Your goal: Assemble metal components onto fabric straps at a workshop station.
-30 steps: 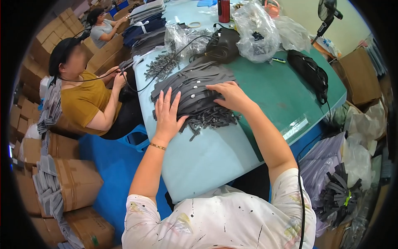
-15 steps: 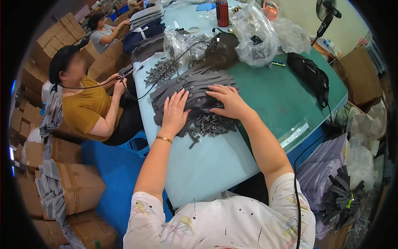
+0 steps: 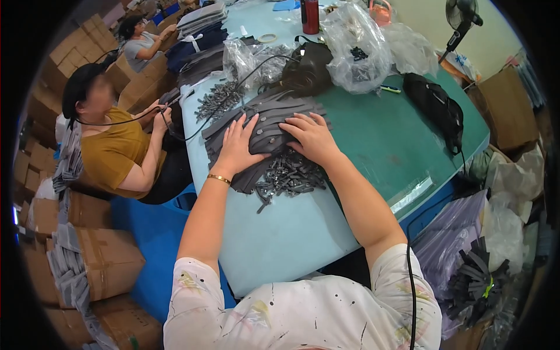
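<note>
A person leans over a green table [image 3: 379,140], seen from above, with both bare hands pressed flat on one pile of grey straps [image 3: 262,125] lying in the middle of the table. The left hand [image 3: 238,147] rests on the left part of the pile with fingers spread wide; a thin gold bracelet [image 3: 219,178] circles that wrist. The right hand [image 3: 312,135] lies palm down just to the right, fingers loosely together, gripping nothing. Nearer the person, touching the pile's edge, sits one loose heap of small dark metal pieces [image 3: 289,175]; a second such heap [image 3: 217,99] lies farther off to the left. Far across the table stand one red bottle [image 3: 310,16] and several clear plastic bags [image 3: 359,49]; the bags cannot be counted surely. One black bag [image 3: 434,108] lies to the right. Two other people sit at the left: one in a mustard shirt [image 3: 114,154], one farther away in grey [image 3: 140,44].
</note>
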A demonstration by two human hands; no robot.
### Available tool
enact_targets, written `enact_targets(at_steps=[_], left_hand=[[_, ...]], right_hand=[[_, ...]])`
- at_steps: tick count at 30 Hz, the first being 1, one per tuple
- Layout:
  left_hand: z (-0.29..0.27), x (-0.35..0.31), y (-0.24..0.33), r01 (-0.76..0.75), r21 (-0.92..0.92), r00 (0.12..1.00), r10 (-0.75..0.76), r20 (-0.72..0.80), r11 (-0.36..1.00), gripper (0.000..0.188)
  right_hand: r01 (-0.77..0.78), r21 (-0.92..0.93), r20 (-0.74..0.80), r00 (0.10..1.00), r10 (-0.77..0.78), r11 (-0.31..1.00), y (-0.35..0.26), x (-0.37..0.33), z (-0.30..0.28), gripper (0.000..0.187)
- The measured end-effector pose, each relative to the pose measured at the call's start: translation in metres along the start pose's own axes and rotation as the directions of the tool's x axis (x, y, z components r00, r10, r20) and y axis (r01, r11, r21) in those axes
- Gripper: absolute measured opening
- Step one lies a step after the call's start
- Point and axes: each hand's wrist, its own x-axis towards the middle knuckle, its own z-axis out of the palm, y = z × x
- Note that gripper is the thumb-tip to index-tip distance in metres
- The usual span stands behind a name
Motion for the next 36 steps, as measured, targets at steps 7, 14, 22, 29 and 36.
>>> enact_targets(at_steps=[7, 14, 22, 29, 36], left_hand=[[-0.002, -0.007, 0.010, 0.005, 0.045, 1.000, -0.003, -0.031, 0.999, 0.099], [0.004, -0.021, 0.021, -0.042, 0.090, 0.961, 0.066, -0.270, 0.995, 0.092], [0.027, -0.026, 0.013, 0.003, 0.031, 0.960, 0.006, -0.280, 1.000, 0.087], [0.029, -0.026, 0.006, -0.016, 0.007, 0.956, 0.018, -0.294, 1.000, 0.087], [0.029, -0.024, 0.005, -0.022, -0.025, 0.951, 0.013, -0.309, 0.999, 0.086]], right_hand=[[-0.014, 0.081, -0.126, 0.992, 0.024, 0.997, 0.000, -0.008, -0.019, 0.045], [0.007, 0.364, 0.228, 0.969, -0.096, 0.931, -0.021, -0.009, -0.027, 0.025], [-0.044, 0.422, 0.126, 0.992, -0.011, 0.906, -0.033, -0.021, 0.002, 0.036], [0.024, 0.334, 0.191, 0.977, -0.093, 0.942, -0.054, -0.045, -0.008, 0.048], [-0.111, 0.384, 0.145, 0.988, 0.059, 0.916, -0.063, -0.053, -0.018, 0.042]])
